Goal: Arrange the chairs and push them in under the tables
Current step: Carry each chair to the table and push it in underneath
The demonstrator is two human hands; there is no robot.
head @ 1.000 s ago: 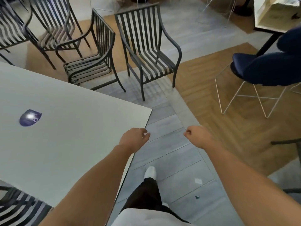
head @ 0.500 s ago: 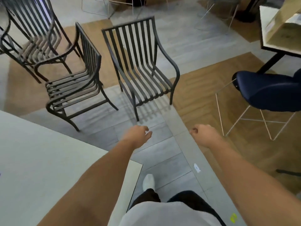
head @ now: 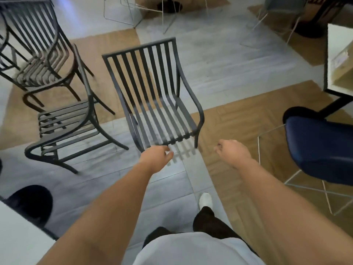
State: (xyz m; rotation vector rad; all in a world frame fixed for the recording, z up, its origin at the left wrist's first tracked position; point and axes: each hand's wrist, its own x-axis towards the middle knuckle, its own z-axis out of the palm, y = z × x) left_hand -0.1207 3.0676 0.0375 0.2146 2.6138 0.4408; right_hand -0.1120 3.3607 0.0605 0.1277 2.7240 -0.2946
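Reaching out over the floor with both hands loosely curled and holding nothing, left hand (head: 155, 157) just short of the front seat edge of the dark slatted chair (head: 158, 104), right hand (head: 234, 153) beside its front right leg, a second slatted chair (head: 68, 127) standing close on its left.

Three dark slatted metal armchairs stood on the floor: one in the middle (head: 158, 100), one to its left (head: 68, 131) and one at the far left (head: 32, 54). One navy padded chair on a white wire frame (head: 321, 148) stood at the right. Two white tabletops showed, one at the lower left corner (head: 17, 238) and one at the right edge (head: 332, 60).
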